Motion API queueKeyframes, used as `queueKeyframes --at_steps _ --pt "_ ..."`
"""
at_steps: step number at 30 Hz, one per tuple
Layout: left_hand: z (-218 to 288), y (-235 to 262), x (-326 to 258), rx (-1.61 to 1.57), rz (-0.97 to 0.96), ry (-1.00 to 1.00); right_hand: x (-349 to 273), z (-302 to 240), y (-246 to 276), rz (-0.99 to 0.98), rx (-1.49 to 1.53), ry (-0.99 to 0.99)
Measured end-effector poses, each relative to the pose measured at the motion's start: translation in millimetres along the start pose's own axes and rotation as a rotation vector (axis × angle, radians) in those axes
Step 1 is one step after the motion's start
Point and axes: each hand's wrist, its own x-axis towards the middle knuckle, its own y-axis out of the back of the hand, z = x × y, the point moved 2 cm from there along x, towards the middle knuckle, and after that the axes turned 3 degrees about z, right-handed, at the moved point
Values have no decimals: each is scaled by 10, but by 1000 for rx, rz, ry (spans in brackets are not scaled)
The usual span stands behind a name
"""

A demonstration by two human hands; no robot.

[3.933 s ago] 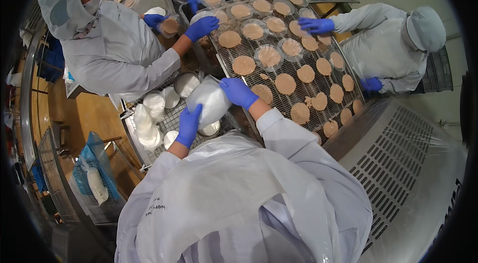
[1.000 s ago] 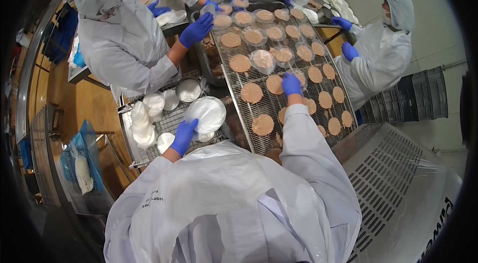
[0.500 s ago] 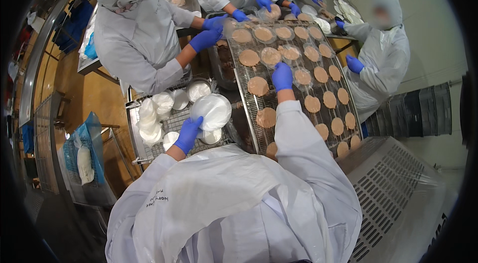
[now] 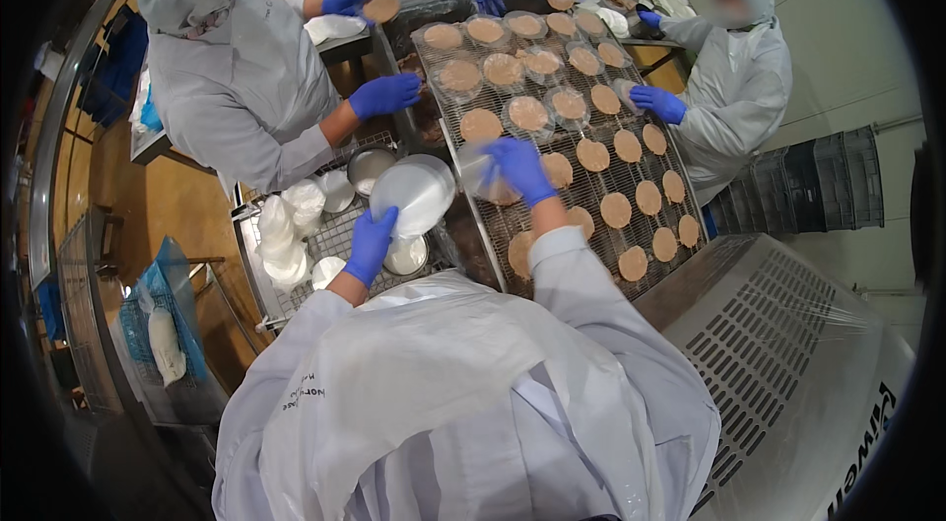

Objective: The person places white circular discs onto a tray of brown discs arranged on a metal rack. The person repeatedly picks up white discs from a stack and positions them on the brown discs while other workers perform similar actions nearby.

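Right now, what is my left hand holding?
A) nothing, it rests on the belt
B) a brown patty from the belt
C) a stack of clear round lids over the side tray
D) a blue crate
C: the left hand grips a stack of clear round lids above the side tray, while the right hand is over a patty on the belt.

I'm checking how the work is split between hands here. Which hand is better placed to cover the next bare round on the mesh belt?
Probably the right hand: it is already over the mesh belt among the rounds. The left hand sits off the belt, holding the stack of clear lids.
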Motion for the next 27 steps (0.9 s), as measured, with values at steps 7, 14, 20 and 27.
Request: queueKeyframes --at_steps 7,14,20,27 --pt "-261 269 -188 -177 -39 194 -96 1275 1131 595 -851 -207" --pt "7 -21 -92 -185 -146 138 -158 1216 316 264 -926 53" --pt "61 -107 111 -52 -118 99 -34 -982 -210 -241 -53 -288" --pt "155 -44 -39 -54 -21 -5 -26 10 22 50 -182 -11"
